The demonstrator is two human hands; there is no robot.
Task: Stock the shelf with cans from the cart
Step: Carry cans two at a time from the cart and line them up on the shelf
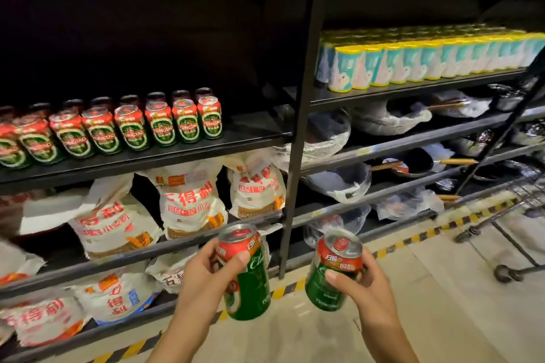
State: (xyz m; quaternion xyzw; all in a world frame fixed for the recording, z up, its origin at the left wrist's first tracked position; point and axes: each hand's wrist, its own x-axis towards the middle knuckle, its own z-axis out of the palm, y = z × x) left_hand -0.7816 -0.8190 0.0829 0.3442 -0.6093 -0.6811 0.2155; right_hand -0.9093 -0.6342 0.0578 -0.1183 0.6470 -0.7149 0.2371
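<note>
1. My left hand (206, 280) is wrapped round a green-and-red aluminium beer can (246, 274), upright.
2. My right hand (364, 286) clasps a second matching can (333, 271), tilted left.
3. Both cans are below the black metal shelf (250, 130), where a row of matching cans (118, 130) stands.

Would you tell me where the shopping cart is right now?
In the head view, the cart sits at the far right edge on the floor, beside the right-hand shelving, only partly visible.
</note>
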